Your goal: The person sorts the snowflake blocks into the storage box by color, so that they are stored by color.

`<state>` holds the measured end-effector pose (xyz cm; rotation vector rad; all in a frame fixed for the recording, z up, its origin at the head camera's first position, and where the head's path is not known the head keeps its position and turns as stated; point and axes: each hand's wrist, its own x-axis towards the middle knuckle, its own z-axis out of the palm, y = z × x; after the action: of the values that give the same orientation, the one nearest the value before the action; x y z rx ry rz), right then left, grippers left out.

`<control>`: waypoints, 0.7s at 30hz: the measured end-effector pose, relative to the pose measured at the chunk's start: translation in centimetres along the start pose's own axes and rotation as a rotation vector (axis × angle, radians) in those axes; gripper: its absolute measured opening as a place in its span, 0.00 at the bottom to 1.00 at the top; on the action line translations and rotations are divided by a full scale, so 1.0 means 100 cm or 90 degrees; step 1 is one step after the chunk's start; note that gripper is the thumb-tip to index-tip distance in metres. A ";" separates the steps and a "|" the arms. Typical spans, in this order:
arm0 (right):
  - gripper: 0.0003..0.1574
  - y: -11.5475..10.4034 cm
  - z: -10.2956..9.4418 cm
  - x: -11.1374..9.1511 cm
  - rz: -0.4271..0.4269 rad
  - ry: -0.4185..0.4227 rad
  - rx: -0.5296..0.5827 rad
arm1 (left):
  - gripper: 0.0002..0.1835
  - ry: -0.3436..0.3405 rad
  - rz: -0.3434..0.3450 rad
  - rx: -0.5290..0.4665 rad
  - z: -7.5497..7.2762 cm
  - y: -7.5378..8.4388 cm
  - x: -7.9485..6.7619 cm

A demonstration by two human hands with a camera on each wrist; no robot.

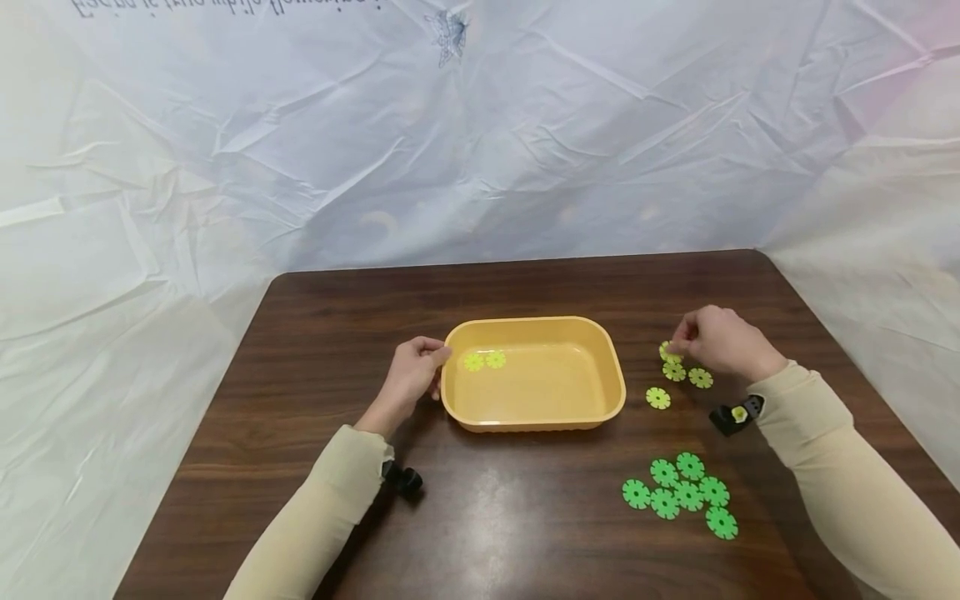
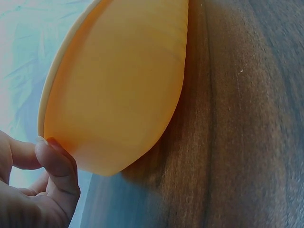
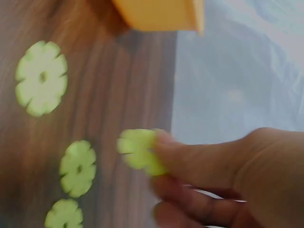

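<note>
A shallow yellow-orange plastic tray (image 1: 536,412) sits mid-table, with two yellow notched discs (image 1: 496,359) lying inside near its left end. My left hand (image 1: 411,373) pinches the tray's left rim between thumb and fingers, as the left wrist view also shows. To the right of the tray, my right hand (image 1: 722,340) pinches a yellow flower-shaped notched disc (image 3: 137,148) between thumb and finger, lifted off the table in the right wrist view. Below and beside that hand lie 3 more yellow discs (image 1: 658,398) on the wood.
Several green notched discs (image 1: 688,496) lie in a loose group at the table's front right. The dark wooden table (image 1: 315,350) has rounded far corners. Behind it hangs a wrinkled white sheet (image 1: 480,167), which also covers both sides.
</note>
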<state>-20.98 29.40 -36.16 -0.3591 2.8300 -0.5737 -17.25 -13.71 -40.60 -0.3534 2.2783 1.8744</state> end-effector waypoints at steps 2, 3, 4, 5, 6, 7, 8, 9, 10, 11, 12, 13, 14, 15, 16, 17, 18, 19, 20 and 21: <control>0.14 -0.008 -0.002 0.002 -0.006 0.062 0.026 | 0.14 0.001 -0.001 0.001 0.000 0.000 0.000; 0.15 -0.012 -0.003 0.003 -0.010 0.096 0.042 | 0.14 0.002 -0.002 0.002 -0.001 0.000 0.000; 0.16 -0.017 -0.003 0.004 -0.016 0.128 0.060 | 0.14 0.002 -0.002 0.003 -0.001 0.000 0.000; 0.16 -0.023 -0.003 0.005 -0.024 0.157 0.079 | 0.15 0.003 -0.002 0.005 -0.002 0.000 0.000; 0.16 -0.029 -0.003 0.007 -0.035 0.183 0.097 | 0.15 0.004 -0.003 0.007 -0.003 -0.001 0.000; 0.16 -0.035 -0.001 0.009 -0.046 0.204 0.119 | 0.14 0.007 -0.005 0.008 -0.003 -0.001 0.000; 0.16 -0.040 0.000 0.010 -0.058 0.221 0.135 | 0.14 0.008 -0.006 0.008 -0.004 -0.001 0.000; 0.15 -0.046 0.002 0.012 -0.073 0.235 0.144 | 0.14 0.010 -0.006 0.010 -0.005 -0.002 0.000; 0.14 -0.051 0.005 0.013 -0.091 0.242 0.150 | 0.14 0.010 -0.006 0.011 -0.005 -0.002 0.000; 0.13 -0.057 0.007 0.014 -0.111 0.243 0.153 | 0.14 0.011 -0.006 0.010 -0.006 -0.002 0.000; 0.12 -0.062 0.010 0.016 -0.129 0.239 0.152 | 0.14 0.010 -0.005 0.010 -0.006 -0.002 -0.001; 0.10 -0.067 0.013 0.016 -0.146 0.230 0.150 | 0.14 0.009 -0.004 0.010 -0.006 -0.002 -0.001; 0.09 -0.071 0.016 0.017 -0.164 0.218 0.145 | 0.14 0.007 -0.003 0.010 -0.006 -0.002 -0.001; 0.08 -0.076 0.018 0.017 -0.179 0.206 0.144 | 0.15 0.006 -0.003 0.010 -0.006 -0.002 -0.001; 0.08 -0.081 0.021 0.018 -0.190 0.190 0.143 | 0.15 0.005 -0.002 0.010 -0.006 -0.002 -0.001; 0.08 -0.086 0.023 0.018 -0.200 0.173 0.145 | 0.15 0.006 -0.001 0.010 -0.006 -0.002 -0.001; 0.08 -0.090 0.026 0.019 -0.206 0.159 0.147 | 0.14 0.006 -0.001 0.011 -0.006 -0.001 -0.001; 0.08 -0.095 0.028 0.020 -0.212 0.147 0.147 | 0.14 0.007 -0.001 0.012 -0.006 -0.001 -0.001; 0.08 -0.099 0.031 0.021 -0.218 0.137 0.147 | 0.14 0.008 0.000 0.013 -0.007 -0.001 -0.001; 0.08 -0.103 0.034 0.022 -0.224 0.127 0.146 | 0.14 0.009 0.000 0.013 -0.007 -0.001 -0.001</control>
<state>-20.15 18.41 -35.35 -0.8038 2.8578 -1.0457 -17.09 -14.37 -40.53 -0.3648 2.3053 1.8520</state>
